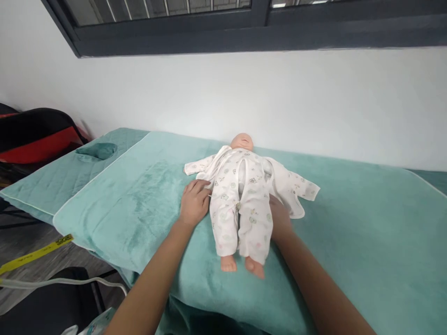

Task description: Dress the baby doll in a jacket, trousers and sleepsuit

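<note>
A baby doll (242, 141) lies on its back on the green bed cover (139, 195), its head toward the wall and its bare feet toward me. It wears white printed trousers (225, 209) and a white printed jacket (289, 186) that spreads out on both sides. My left hand (195, 200) rests beside the doll's hip, fingers bent against the edge of the clothing; what they hold, if anything, is hidden. On the other side, my right hand (279, 216) is at the trouser side, its fingers hidden behind the leg and under the doll.
Behind the bed runs a white wall (244, 93) below a dark window frame (223, 39). A round recess (99, 151) sits in the bed's left end. Black and red bags (42, 135) stand at far left. Below are a yellow strap (38, 253), a pale cable (66, 281) and a dark chair (52, 302).
</note>
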Demonstrator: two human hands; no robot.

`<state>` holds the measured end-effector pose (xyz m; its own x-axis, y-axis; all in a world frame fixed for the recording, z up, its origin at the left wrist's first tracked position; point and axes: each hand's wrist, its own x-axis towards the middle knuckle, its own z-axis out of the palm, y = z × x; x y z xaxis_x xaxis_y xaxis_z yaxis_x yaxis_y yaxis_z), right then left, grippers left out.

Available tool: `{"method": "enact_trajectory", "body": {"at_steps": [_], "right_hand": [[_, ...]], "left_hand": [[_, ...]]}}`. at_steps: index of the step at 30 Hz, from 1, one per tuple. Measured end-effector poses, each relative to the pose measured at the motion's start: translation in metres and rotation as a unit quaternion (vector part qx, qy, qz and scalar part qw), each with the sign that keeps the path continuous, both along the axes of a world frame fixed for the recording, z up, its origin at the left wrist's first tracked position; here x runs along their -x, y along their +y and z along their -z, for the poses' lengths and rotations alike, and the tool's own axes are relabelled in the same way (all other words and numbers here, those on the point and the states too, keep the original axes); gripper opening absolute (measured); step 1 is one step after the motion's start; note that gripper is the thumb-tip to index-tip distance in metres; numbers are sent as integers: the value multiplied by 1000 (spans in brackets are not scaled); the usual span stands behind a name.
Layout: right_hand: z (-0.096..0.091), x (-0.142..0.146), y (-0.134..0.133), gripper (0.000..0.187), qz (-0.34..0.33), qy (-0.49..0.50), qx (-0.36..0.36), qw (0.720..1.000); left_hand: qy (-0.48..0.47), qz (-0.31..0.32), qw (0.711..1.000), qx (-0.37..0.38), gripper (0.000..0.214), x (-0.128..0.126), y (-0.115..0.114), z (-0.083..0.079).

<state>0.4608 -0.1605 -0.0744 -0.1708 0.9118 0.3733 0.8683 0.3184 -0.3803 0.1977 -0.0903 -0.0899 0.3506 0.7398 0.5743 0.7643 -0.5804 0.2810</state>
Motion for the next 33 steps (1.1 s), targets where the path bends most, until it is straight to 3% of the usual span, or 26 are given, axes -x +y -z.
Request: {"method": "enact_trajectory", "body": {"at_steps": [5, 9, 11, 14, 16, 19, 21, 23, 26, 28, 31, 33], "right_hand": [[10, -25, -25, 48, -59, -44, -1, 997], [15, -34, -45, 52, -64, 13, 6, 998], [14, -42, -46, 39, 6, 73, -7, 997], [9, -63, -36, 39, 192, 92, -20, 977], [6, -78, -25, 47, 274, 47, 21, 960], [2, -93, -10, 43, 310, 12, 131, 942], [-5, -95, -2, 33, 305, 43, 188, 933], [-19, -90, 5, 29, 285, 146, 196, 927], [-53, -64, 13, 29, 225, 388, 134, 884], [-77, -37, 15, 29, 170, 461, 103, 865], [-104, 5, 13, 24, 35, 345, 160, 924], [-111, 24, 9, 21, -32, 222, 221, 949]], "left_hand": [[3, 33, 999, 23, 28, -3, 1, -1], [-118, 33, 988, 89, 30, 2, 7, 3], [-195, -31, 976, 95, 28, 5, 13, 5], [-207, -175, 959, 78, 25, 5, 22, 8], [-156, -223, 958, 94, 27, 2, 26, 8], [-105, -241, 957, 123, 25, -4, 28, 7], [-105, -236, 958, 129, 20, -6, 28, 6], [-131, -216, 958, 139, 18, -4, 27, 5], [-250, -180, 935, 177, 19, 0, 24, 4], [-355, -147, 902, 198, 20, 2, 20, 1], [-451, -76, 865, 208, 21, -3, 15, -9], [-461, -27, 865, 198, 20, -11, 10, -19]]}}
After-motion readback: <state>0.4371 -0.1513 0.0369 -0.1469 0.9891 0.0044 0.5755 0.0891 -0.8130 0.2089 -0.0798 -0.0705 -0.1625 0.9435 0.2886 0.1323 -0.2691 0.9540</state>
